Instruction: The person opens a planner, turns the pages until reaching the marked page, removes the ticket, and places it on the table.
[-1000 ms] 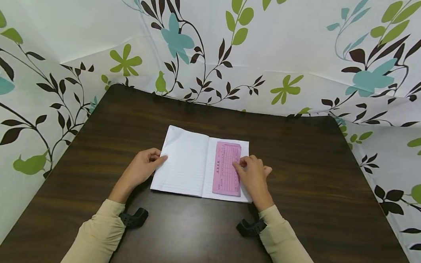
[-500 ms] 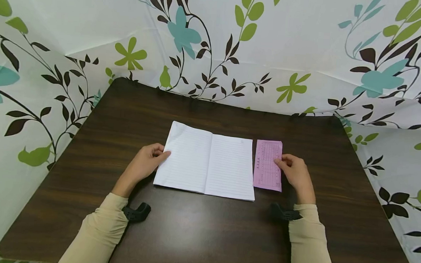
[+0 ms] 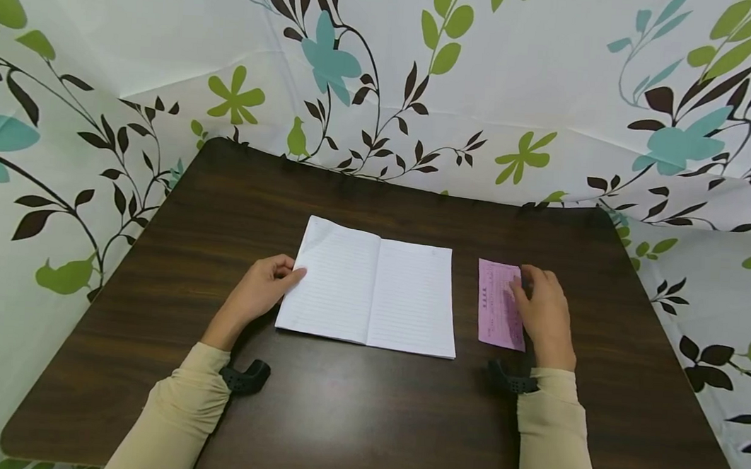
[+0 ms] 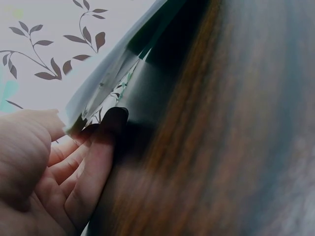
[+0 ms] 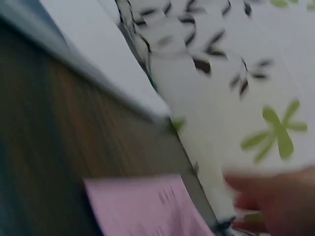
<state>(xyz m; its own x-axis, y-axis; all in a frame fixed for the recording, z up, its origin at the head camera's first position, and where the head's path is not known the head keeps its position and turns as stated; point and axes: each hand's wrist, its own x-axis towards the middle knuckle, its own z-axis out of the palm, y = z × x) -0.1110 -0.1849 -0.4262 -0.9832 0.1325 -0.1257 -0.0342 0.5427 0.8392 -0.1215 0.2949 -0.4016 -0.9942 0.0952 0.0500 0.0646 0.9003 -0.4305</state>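
Observation:
An open notebook [image 3: 410, 296] with white lined pages lies in the middle of the table. My left hand [image 3: 263, 285] pinches its left edge; the left wrist view shows the thumb above the pages and the fingers [image 4: 93, 167] below. To the right of the notebook, and apart from it, is a pink printed slip of paper [image 3: 498, 308]. My right hand [image 3: 545, 314] is at the slip's right edge, thumb over it in the head view. In the blurred right wrist view, a gap separates the hand [image 5: 275, 196] from the slip's visible part.
The dark wood-grain table [image 3: 353, 417] carries the notebook and slip. A white curtain [image 3: 458, 118] with leaf and flower prints hangs behind the table and along its sides. Black wrist-worn devices sit on both wrists.
The right hand has drawn the pink slip off the notebook's right page, rightward onto the table side, and its fingers have loosened from it. The left hand has kept its hold on the notebook.

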